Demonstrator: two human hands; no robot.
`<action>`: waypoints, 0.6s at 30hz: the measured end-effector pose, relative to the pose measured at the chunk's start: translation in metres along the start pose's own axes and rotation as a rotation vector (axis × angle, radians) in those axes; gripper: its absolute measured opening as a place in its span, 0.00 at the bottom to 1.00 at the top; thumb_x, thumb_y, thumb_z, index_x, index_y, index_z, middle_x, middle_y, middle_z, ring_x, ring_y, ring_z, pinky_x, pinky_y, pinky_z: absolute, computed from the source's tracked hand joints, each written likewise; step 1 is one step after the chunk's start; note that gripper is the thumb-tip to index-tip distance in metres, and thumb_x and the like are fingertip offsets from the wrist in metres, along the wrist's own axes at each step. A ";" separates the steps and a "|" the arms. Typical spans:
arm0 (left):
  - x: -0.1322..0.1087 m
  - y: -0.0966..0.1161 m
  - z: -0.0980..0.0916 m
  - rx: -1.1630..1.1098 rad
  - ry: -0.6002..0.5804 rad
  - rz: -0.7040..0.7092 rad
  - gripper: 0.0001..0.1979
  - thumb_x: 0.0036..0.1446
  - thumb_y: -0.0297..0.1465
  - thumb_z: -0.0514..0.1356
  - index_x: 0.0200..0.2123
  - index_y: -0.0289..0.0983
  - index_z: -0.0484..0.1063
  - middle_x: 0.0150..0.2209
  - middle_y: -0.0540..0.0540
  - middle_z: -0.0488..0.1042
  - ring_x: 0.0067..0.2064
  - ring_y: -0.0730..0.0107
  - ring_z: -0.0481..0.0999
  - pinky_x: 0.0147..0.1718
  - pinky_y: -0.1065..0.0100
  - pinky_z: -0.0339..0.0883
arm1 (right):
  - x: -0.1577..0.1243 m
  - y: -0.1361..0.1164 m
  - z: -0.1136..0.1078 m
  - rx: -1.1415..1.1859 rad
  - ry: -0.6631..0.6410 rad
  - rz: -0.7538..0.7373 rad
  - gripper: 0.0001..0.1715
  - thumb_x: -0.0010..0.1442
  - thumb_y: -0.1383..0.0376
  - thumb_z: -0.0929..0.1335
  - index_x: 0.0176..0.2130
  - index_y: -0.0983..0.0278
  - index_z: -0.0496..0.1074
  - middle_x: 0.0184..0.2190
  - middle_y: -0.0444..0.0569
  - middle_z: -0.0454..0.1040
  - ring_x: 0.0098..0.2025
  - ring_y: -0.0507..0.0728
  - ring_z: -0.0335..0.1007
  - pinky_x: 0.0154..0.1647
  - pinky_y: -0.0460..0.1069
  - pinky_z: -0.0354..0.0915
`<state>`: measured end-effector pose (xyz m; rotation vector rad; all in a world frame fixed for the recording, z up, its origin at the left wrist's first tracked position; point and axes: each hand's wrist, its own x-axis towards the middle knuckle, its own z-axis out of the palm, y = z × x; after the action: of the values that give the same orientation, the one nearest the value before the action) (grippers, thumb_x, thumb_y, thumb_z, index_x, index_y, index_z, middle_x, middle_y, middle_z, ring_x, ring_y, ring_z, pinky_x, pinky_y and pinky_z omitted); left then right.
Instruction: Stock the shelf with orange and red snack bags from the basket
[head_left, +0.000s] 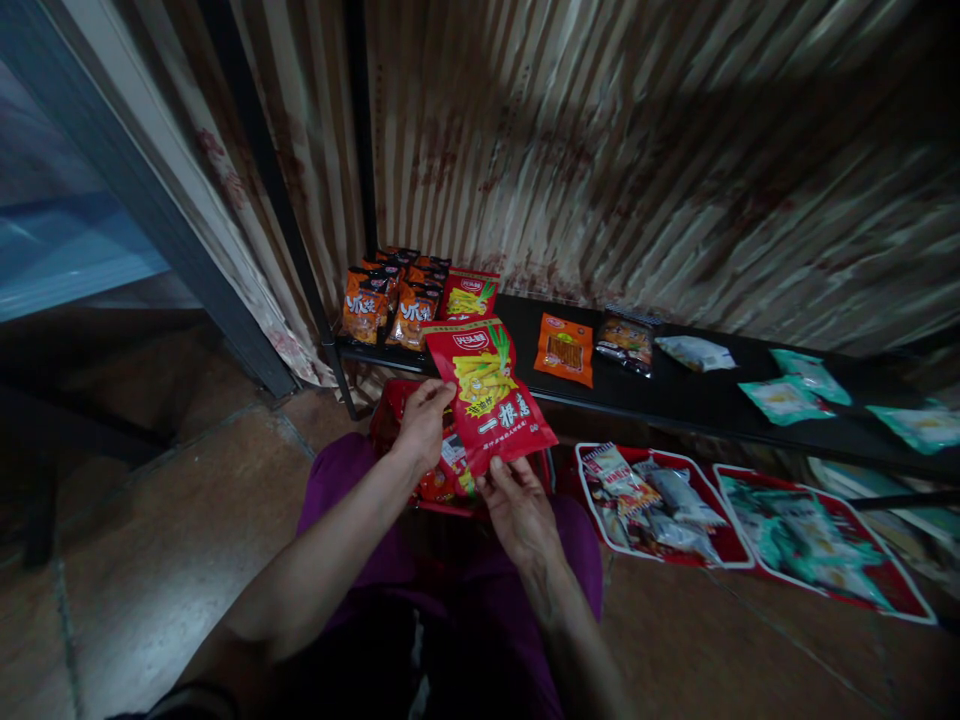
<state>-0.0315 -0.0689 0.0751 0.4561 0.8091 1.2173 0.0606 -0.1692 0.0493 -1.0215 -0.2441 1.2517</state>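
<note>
Both hands hold up one red snack bag (489, 392) with yellow sticks printed on it, in front of a low black shelf (697, 400). My left hand (422, 420) grips the bag's left edge. My right hand (519, 510) pinches its bottom edge. Under the bag, on my lap in purple trousers, lies a red bag or basket (442, 480) with more packets. A second red bag of the same kind (469, 293) stands on the shelf just behind.
Orange snack packs (384, 300) stand at the shelf's left end. Further right lie an orange packet (565, 349), a dark packet (625, 342), a white one (694, 352) and teal ones (795, 388). Red trays (731, 548) of packets lean below. Corrugated wall behind, tiled floor.
</note>
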 end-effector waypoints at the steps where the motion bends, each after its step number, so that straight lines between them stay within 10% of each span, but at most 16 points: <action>1: 0.000 0.000 -0.001 0.006 -0.005 0.011 0.11 0.37 0.32 0.67 0.24 0.37 0.69 0.24 0.53 0.72 0.29 0.71 0.72 0.35 0.68 0.64 | 0.000 0.000 -0.001 -0.016 -0.004 -0.017 0.18 0.38 0.65 0.79 0.32 0.59 0.74 0.24 0.36 0.73 0.25 0.47 0.68 0.27 0.43 0.67; 18: 0.012 0.001 -0.006 -0.135 0.028 0.016 0.16 0.43 0.36 0.69 0.36 0.37 0.73 0.34 0.46 0.79 0.42 0.61 0.78 0.47 0.60 0.67 | -0.007 0.017 -0.009 -0.113 0.039 -0.064 0.18 0.38 0.63 0.78 0.31 0.60 0.74 0.28 0.39 0.74 0.27 0.49 0.69 0.32 0.47 0.69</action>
<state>-0.0354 -0.0576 0.0685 0.3368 0.7432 1.2868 0.0529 -0.1799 0.0345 -1.1255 -0.3177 1.1697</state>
